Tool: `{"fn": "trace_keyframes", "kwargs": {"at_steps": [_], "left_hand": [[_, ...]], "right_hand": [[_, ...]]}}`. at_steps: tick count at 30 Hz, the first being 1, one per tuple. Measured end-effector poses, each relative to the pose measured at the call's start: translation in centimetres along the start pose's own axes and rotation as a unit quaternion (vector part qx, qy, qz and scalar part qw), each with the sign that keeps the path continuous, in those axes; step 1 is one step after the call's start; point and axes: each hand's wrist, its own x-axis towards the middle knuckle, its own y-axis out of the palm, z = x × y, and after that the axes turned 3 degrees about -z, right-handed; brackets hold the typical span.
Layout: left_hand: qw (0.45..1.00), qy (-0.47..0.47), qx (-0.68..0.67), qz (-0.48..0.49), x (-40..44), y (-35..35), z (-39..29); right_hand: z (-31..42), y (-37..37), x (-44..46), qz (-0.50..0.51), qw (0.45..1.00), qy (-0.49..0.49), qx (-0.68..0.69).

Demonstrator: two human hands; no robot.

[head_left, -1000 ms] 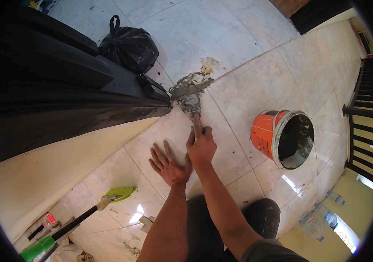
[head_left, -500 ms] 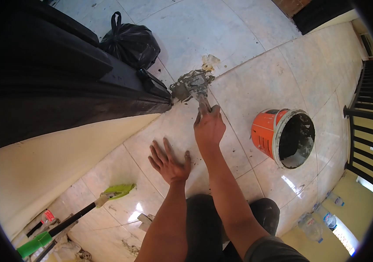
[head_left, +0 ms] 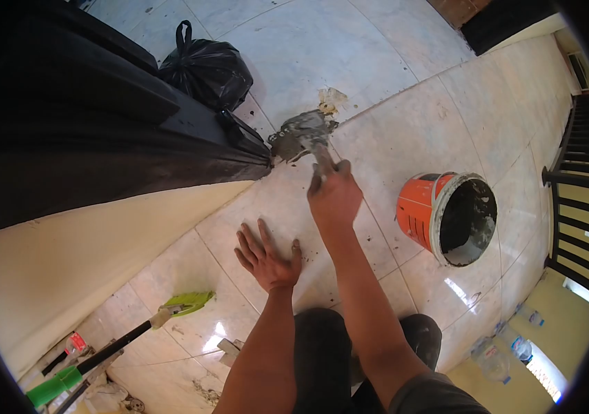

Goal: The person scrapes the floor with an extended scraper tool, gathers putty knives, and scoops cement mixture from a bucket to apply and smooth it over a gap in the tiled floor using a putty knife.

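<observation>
My right hand (head_left: 336,196) is wrapped round the handle of a putty knife (head_left: 316,141), its blade smeared with grey. That blade lies over a patch of wet grey mortar (head_left: 286,143) on the floor, beside the corner of the dark door frame. Fingers spread, my left hand (head_left: 267,261) rests flat on the tiled floor (head_left: 229,203), holding nothing. To the right of my right hand, an orange bucket (head_left: 418,210) with a mortar-caked rim leans toward me, dark inside with some grey residue.
A tied black plastic bag (head_left: 215,72) sits by the dark frame (head_left: 101,145). At lower left lies a broom-like tool with a green head (head_left: 187,302). Plastic bottles (head_left: 493,360) stand at lower right, near a black railing (head_left: 577,207). Crumbs dot the tiles.
My right hand has shifted slightly right and toward me, and the putty knife's blade has swung a little left over the mortar. My left hand stays in place.
</observation>
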Motion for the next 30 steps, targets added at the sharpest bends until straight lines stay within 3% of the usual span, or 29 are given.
{"fn": "trace_keyframes", "kwargs": {"at_steps": [5, 8, 12, 15, 17, 19, 21, 24, 30], "left_hand": [[1.000, 0.001, 0.005, -0.003, -0.1, -0.1, -0.1], [1.000, -0.007, 0.005, 0.007, 0.2, -0.4, -0.2], [1.000, 0.000, -0.008, -0.001, 0.0, -0.1, 0.0], [1.000, -0.005, -0.006, 0.001, 0.0, 0.0, -0.1], [1.000, -0.002, -0.006, -0.004, 0.0, 0.0, -0.1], [1.000, 0.001, -0.007, -0.006, -0.1, 0.1, 0.0], [1.000, 0.001, -0.003, -0.007, -0.1, 0.1, 0.1], [1.000, -0.007, 0.002, 0.004, 0.1, 0.0, -0.1], [1.000, -0.006, 0.012, -0.003, 0.0, -0.1, -0.2]], "right_hand": [[-1.8, 2.7, -0.9, 0.082, 0.994, -0.049, -0.061], [-3.1, 0.6, -1.6, 0.027, 0.997, -0.033, -0.061], [-1.9, -2.4, -1.4, 0.032, 0.998, 0.000, -0.045], [0.6, -2.5, -0.6, 0.024, 1.000, -0.017, -0.009], [1.5, -1.3, 0.2, 0.076, 0.994, -0.050, -0.052], [0.9, 0.2, 0.6, 0.048, 0.995, -0.085, -0.032], [0.1, 0.3, 1.1, 0.149, 0.974, -0.125, -0.117], [-0.9, -2.5, 1.5, 0.109, 0.979, -0.132, -0.109], [2.4, -5.6, 4.5, 0.124, 0.977, -0.154, -0.084]]}}
